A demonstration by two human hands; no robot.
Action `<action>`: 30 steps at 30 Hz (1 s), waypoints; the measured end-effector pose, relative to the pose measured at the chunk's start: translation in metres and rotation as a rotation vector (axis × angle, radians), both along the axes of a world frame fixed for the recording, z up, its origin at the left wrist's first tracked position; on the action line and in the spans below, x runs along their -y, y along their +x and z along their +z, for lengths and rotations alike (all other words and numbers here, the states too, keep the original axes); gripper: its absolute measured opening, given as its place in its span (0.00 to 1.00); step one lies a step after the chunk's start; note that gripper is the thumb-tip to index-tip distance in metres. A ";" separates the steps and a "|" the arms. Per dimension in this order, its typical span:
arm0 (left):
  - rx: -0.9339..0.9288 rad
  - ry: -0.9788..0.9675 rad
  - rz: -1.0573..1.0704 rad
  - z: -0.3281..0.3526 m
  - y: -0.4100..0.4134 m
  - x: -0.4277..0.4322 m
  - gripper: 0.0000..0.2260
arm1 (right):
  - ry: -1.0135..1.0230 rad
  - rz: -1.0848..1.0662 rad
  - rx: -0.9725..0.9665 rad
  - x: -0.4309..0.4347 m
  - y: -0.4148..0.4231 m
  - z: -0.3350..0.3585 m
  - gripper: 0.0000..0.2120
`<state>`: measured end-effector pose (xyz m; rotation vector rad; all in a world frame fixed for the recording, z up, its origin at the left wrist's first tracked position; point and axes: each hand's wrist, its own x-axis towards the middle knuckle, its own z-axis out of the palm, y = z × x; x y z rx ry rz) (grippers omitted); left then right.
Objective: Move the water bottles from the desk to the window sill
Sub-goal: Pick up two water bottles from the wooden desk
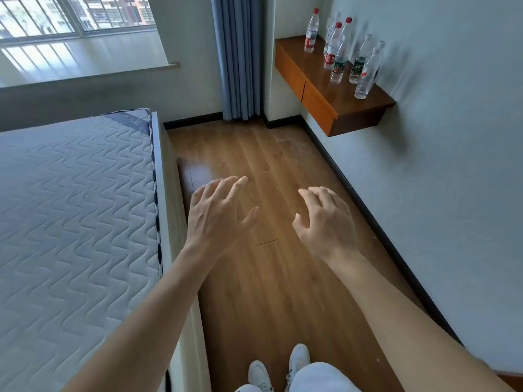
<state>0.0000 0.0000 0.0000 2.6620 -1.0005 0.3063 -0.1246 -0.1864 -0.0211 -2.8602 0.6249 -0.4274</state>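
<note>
Clear plastic is what I am dealing with: the bottles [338, 63] are standing upright in a loose cluster on the wooden desk [314, 69], a shelf fixed to the wall on the right, well apart from both hands. I am counting about seven, some red-capped and some pale-capped, though the far ones are blurring together. I am holding my left hand [218, 210] and right hand [325, 222] out over the floor [268, 292], fingers spread and loosely bent, gripping nothing. The sill [85, 63] is lying across the room to the left, beyond the mattress [76, 193] and past the curtain [237, 58], and no bottle is showing on the part I am seeing. I am judging these bottles to be thin-walled and smooth, likely to dent under a hard squeeze and, being tall and narrow, quick to tip. How full they are I cannot tell, so I am expecting anything from light to moderately heavy. I am planning to take each around its labelled middle, probably the least slick spot, starting with the nearest bottle [369, 72] to avoid knocking its neighbours.
</note>
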 end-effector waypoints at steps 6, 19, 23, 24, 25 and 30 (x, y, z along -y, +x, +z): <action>0.030 -0.012 -0.023 0.000 0.027 0.014 0.28 | 0.009 0.002 -0.004 0.012 0.025 -0.001 0.24; 0.025 0.031 -0.015 -0.009 0.129 0.118 0.28 | 0.014 -0.015 -0.005 0.119 0.127 -0.023 0.23; 0.003 0.046 0.006 -0.009 0.169 0.168 0.28 | 0.045 -0.029 0.015 0.173 0.168 -0.021 0.22; -0.003 0.043 0.014 -0.009 0.177 0.179 0.28 | 0.049 -0.032 0.017 0.186 0.177 -0.020 0.22; -0.008 0.045 0.017 -0.009 0.186 0.190 0.27 | 0.051 -0.033 0.020 0.198 0.186 -0.019 0.22; -0.011 0.055 0.025 -0.012 0.229 0.234 0.28 | 0.070 -0.022 0.029 0.245 0.234 -0.021 0.22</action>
